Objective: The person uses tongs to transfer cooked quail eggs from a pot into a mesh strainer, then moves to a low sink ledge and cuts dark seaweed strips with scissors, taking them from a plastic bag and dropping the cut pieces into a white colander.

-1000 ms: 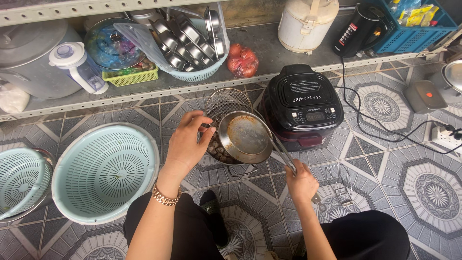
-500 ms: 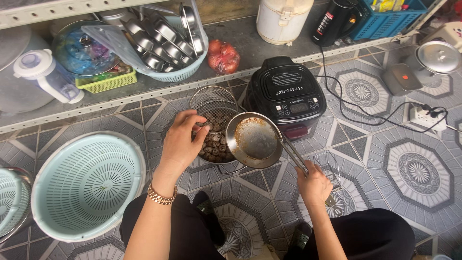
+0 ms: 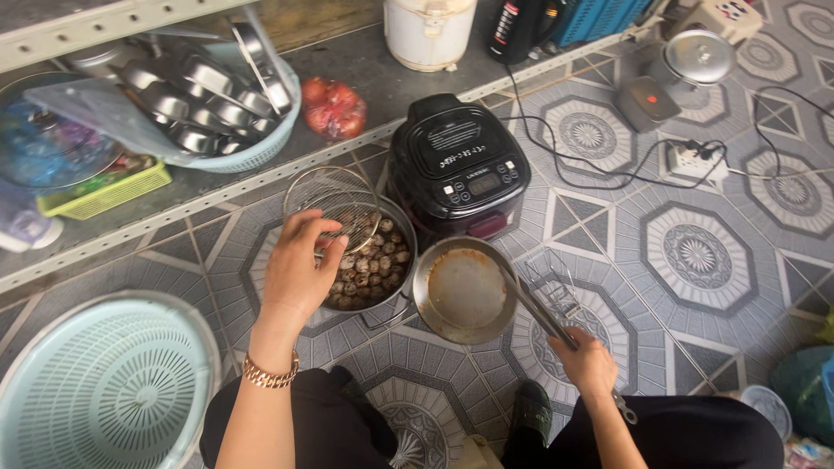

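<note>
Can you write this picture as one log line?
left hand: over basket of small balls | right hand: holds pan with tongs

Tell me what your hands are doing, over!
Left hand on the wire rack over the pot of small round food. Right hand grips the empty pan's handle. Black cooker close behind.
</note>
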`<state>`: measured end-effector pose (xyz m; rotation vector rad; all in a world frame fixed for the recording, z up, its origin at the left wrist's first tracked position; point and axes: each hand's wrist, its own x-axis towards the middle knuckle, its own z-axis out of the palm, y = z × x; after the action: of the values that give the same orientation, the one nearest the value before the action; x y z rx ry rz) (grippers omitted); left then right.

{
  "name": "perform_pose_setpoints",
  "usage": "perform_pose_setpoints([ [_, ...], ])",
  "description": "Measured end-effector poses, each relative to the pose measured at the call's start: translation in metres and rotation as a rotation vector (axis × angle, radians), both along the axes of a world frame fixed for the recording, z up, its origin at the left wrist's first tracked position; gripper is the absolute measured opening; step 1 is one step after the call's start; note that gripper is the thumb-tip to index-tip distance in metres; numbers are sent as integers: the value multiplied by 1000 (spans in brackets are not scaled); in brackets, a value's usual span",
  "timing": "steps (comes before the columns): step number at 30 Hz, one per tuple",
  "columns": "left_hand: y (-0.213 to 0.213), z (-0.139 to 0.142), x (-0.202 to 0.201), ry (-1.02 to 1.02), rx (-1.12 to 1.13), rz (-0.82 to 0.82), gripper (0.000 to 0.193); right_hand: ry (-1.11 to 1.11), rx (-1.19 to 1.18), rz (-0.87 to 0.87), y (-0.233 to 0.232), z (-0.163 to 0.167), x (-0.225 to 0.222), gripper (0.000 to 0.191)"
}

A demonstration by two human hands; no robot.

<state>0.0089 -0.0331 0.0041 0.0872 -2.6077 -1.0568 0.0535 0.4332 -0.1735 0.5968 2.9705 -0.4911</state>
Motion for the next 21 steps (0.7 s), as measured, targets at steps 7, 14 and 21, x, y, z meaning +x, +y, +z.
perform_pose_setpoints([
  [7, 28, 10, -26, -13, -21, -55, 20, -260, -146, -254, 62, -19, 5, 63],
  [14, 49, 10, -36, -47, -59, -65, 20, -346, -271, -265, 44, -25, -16, 67],
  [21, 47, 4, -37, -38, -86, -27, 20, -351, -277, -229, 44, -31, -33, 66],
])
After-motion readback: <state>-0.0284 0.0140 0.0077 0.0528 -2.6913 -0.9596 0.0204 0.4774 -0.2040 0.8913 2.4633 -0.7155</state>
